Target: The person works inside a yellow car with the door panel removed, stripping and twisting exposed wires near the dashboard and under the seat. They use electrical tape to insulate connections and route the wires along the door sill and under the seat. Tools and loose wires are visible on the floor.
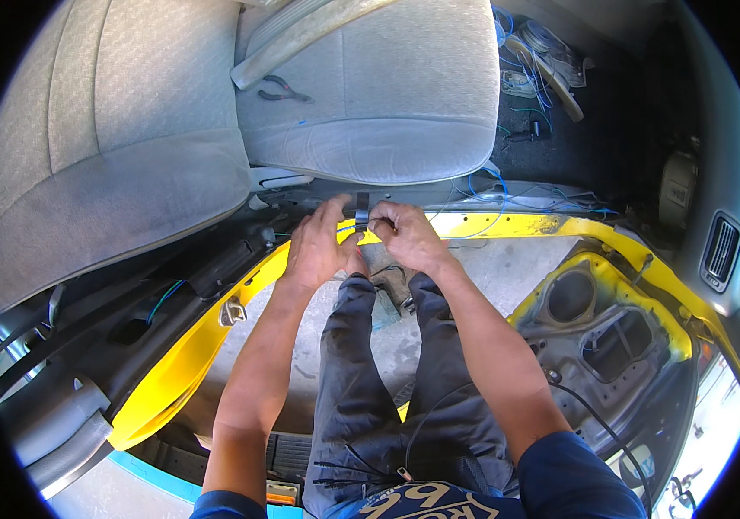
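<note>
A short strip of black tape [362,210] lies across the yellow door sill [508,226] of a car, between my two hands. My left hand [316,246] is at its left side, fingers on the sill and thumb at the tape's lower end. My right hand [409,238] has its fingers curled in a pinch at the tape's right edge. A thin blue wire [474,233] runs along the sill to the right of the tape; more of it passes beneath my fingers, where it is partly hidden.
Pliers [282,89] lie on the grey seat [387,104] ahead. Loose blue wires and a tape roll [539,36] sit on the dark car floor at far right. An opened door with a round speaker hole [570,297] stands right, and a metal striker [232,312] juts from the left pillar.
</note>
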`<state>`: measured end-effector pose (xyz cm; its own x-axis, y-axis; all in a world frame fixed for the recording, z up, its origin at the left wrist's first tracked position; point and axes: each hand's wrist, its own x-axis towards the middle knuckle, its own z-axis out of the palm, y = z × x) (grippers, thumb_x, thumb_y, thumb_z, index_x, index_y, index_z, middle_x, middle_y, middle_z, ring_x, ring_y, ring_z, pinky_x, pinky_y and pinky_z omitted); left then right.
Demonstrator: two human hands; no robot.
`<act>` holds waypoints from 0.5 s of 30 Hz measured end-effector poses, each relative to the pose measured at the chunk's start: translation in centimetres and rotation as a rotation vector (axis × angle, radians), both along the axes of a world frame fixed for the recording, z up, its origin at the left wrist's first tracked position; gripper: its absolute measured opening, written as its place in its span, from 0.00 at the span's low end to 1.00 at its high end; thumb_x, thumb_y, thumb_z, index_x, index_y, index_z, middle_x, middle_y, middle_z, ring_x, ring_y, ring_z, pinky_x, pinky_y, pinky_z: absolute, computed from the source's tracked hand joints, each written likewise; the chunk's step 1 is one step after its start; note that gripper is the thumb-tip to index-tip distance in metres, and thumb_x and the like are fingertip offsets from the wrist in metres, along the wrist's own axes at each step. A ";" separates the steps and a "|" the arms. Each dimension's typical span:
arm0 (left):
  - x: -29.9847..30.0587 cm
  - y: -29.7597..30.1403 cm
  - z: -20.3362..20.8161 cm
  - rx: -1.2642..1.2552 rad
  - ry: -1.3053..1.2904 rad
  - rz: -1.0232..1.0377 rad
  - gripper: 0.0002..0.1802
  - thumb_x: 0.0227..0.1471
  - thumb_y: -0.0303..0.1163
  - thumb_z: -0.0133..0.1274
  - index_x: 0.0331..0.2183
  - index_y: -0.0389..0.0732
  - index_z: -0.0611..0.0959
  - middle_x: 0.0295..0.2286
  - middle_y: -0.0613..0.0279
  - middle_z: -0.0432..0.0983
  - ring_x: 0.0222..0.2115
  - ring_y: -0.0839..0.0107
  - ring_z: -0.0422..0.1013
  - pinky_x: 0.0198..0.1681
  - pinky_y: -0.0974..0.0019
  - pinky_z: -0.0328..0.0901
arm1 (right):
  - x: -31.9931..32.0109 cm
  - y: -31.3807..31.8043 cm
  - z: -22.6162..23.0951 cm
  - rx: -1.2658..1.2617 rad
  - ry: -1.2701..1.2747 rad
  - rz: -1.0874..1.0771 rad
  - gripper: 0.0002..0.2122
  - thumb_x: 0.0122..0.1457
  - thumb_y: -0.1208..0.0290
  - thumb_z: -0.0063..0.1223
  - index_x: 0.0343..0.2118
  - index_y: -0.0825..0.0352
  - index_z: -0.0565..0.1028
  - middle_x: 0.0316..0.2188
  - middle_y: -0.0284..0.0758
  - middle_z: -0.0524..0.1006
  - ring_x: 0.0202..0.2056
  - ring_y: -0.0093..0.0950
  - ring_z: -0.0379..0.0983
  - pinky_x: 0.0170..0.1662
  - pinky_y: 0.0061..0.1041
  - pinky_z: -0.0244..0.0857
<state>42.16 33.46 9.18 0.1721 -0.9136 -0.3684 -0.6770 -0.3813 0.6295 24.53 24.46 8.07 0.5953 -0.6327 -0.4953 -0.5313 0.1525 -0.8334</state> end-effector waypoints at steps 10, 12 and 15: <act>3.4 -3.3 0.8 0.415 0.764 -0.030 0.35 0.52 0.37 0.65 0.58 0.38 0.72 0.51 0.58 0.74 0.47 0.64 0.73 0.55 0.63 0.66 | -0.1 0.3 0.0 0.107 0.065 0.087 0.08 0.59 0.72 0.52 0.36 0.72 0.78 0.28 0.48 0.78 0.31 0.39 0.75 0.40 0.37 0.68; 3.6 -3.6 1.7 0.421 0.857 0.052 0.37 0.52 0.36 0.66 0.60 0.40 0.71 0.51 0.59 0.73 0.48 0.66 0.72 0.54 0.63 0.66 | -0.2 0.3 -0.2 0.110 0.102 0.076 0.09 0.58 0.72 0.52 0.36 0.72 0.78 0.31 0.51 0.80 0.34 0.45 0.78 0.42 0.39 0.70; 3.4 -3.9 2.3 0.377 0.885 0.093 0.39 0.51 0.33 0.67 0.62 0.44 0.70 0.52 0.60 0.71 0.46 0.70 0.71 0.52 0.64 0.67 | 0.1 0.2 -0.5 0.068 0.093 0.043 0.09 0.58 0.73 0.52 0.37 0.72 0.79 0.31 0.52 0.80 0.34 0.45 0.79 0.42 0.39 0.70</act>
<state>45.51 29.54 11.46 -0.2431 -0.7058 -0.6654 0.0264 -0.6906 0.7228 24.59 24.63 7.55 0.5704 -0.5706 -0.5908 -0.6134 0.1824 -0.7684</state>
